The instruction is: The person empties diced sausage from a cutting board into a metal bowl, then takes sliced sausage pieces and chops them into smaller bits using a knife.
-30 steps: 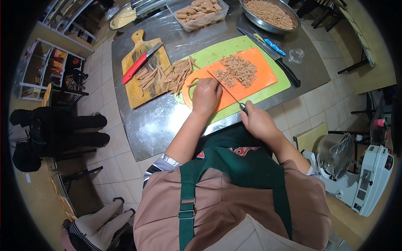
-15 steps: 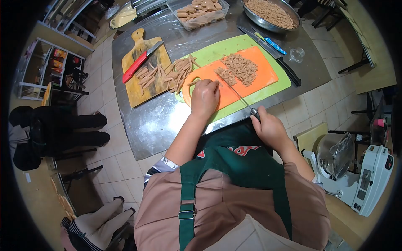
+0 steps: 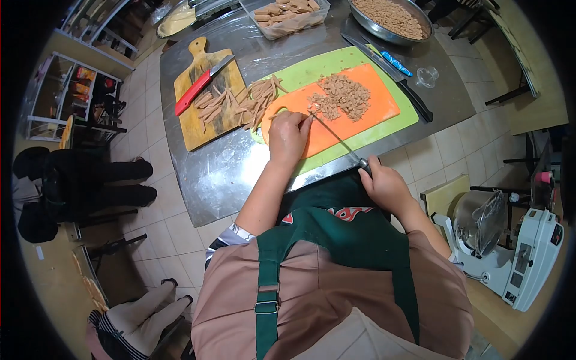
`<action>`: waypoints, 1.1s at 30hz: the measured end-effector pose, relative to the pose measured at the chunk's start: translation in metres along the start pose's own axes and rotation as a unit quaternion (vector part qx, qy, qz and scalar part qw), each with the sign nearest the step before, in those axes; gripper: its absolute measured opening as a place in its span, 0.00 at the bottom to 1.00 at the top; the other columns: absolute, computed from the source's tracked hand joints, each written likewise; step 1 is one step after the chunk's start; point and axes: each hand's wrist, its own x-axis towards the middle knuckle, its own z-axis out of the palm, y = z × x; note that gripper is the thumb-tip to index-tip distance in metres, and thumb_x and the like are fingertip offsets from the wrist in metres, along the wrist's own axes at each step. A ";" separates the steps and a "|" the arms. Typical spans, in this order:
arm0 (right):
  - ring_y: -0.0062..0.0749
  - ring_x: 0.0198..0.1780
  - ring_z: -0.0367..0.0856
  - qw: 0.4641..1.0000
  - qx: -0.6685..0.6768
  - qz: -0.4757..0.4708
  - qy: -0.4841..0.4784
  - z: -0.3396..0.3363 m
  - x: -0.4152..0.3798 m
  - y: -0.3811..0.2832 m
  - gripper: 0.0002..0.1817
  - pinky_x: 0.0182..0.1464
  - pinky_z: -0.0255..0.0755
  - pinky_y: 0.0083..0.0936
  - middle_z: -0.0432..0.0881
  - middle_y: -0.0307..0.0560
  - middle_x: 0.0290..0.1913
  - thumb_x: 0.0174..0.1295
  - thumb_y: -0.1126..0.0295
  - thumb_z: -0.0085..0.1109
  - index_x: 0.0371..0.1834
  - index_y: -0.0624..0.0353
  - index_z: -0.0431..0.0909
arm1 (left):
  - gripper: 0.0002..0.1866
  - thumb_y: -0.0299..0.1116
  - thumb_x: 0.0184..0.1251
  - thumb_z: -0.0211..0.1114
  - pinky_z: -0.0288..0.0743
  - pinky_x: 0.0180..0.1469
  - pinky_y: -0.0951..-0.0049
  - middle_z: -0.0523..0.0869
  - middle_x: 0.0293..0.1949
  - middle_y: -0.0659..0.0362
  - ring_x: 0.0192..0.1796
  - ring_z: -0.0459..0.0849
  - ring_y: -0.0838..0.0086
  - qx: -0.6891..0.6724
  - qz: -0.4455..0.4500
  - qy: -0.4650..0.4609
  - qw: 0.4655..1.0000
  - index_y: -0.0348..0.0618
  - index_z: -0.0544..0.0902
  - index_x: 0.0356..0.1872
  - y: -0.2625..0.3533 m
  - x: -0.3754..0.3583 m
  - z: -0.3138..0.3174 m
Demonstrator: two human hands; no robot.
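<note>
My right hand [image 3: 384, 183] grips the black handle of a knife [image 3: 339, 139], whose blade slants up and left over the orange cutting board [image 3: 384, 108]. Close to the blade's tip, my left hand [image 3: 289, 135] rests on the board's left part with its fingers curled; what they hold is hidden. Small chopped brown pieces [image 3: 349, 99] lie beyond the blade. The orange board sits on a green mat [image 3: 405, 120]. Brown strips [image 3: 262, 101] are heaped left of it, and more lie on a wooden board [image 3: 198, 129] beside a red-handled knife [image 3: 193, 95].
At the far edge stand a plastic tub [image 3: 291, 30] of brown sticks and a metal bowl [image 3: 420, 36] of chopped pieces. A black-handled knife [image 3: 414, 102] and a clear cup [image 3: 427, 76] lie at right. Other people are at left; a mixer [image 3: 528, 258] stands lower right.
My left hand has shifted slightly left and up, and the knife's tip has moved left with it. Some chopped pieces near the blade have spread apart.
</note>
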 end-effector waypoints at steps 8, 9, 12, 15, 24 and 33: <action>0.58 0.29 0.78 0.999 -0.020 -0.007 0.028 -0.004 0.002 -0.009 0.14 0.34 0.71 0.50 0.79 0.61 0.24 0.64 0.61 0.48 0.38 0.63 0.64 | 0.08 0.32 0.53 0.66 0.74 0.37 0.64 0.83 0.28 0.50 0.33 0.81 0.58 0.000 0.004 -0.036 0.999 0.37 0.84 0.28 0.002 0.007 0.002; 0.58 0.29 0.78 1.000 -0.027 -0.005 0.015 -0.004 0.002 -0.012 0.14 0.34 0.71 0.49 0.79 0.60 0.24 0.64 0.61 0.47 0.38 0.63 0.64 | 0.08 0.32 0.53 0.66 0.74 0.37 0.64 0.83 0.28 0.50 0.33 0.81 0.58 -0.001 0.003 -0.037 0.999 0.37 0.84 0.28 0.002 0.007 0.002; 0.57 0.30 0.78 0.999 -0.034 -0.007 0.006 0.005 0.016 -0.013 0.14 0.35 0.71 0.49 0.79 0.60 0.24 0.64 0.61 0.48 0.39 0.63 0.64 | 0.08 0.32 0.52 0.66 0.74 0.37 0.64 0.83 0.28 0.50 0.33 0.81 0.58 -0.015 -0.001 -0.035 0.999 0.37 0.84 0.28 -0.001 0.005 0.000; 0.57 0.30 0.78 0.999 -0.031 -0.009 0.010 0.008 0.024 -0.011 0.14 0.34 0.71 0.49 0.79 0.60 0.24 0.64 0.61 0.48 0.39 0.63 0.64 | 0.08 0.32 0.52 0.65 0.73 0.37 0.63 0.83 0.27 0.50 0.32 0.81 0.58 -0.024 0.000 -0.041 0.999 0.38 0.84 0.28 -0.002 0.005 -0.001; 0.58 0.29 0.78 1.000 -0.015 -0.007 0.024 -0.002 0.004 0.000 0.14 0.35 0.71 0.50 0.79 0.61 0.24 0.64 0.62 0.48 0.38 0.63 0.64 | 0.04 0.25 0.48 0.65 0.73 0.36 0.62 0.81 0.24 0.49 0.30 0.80 0.56 -0.051 0.010 -0.006 0.999 0.35 0.82 0.24 0.004 0.006 0.002; 0.57 0.30 0.79 1.000 -0.028 -0.001 0.005 0.007 0.022 -0.016 0.14 0.34 0.72 0.49 0.79 0.61 0.25 0.64 0.62 0.48 0.38 0.64 0.64 | 0.04 0.25 0.47 0.65 0.74 0.35 0.62 0.81 0.25 0.49 0.31 0.80 0.56 -0.033 -0.004 -0.016 0.999 0.36 0.80 0.21 0.004 0.006 0.008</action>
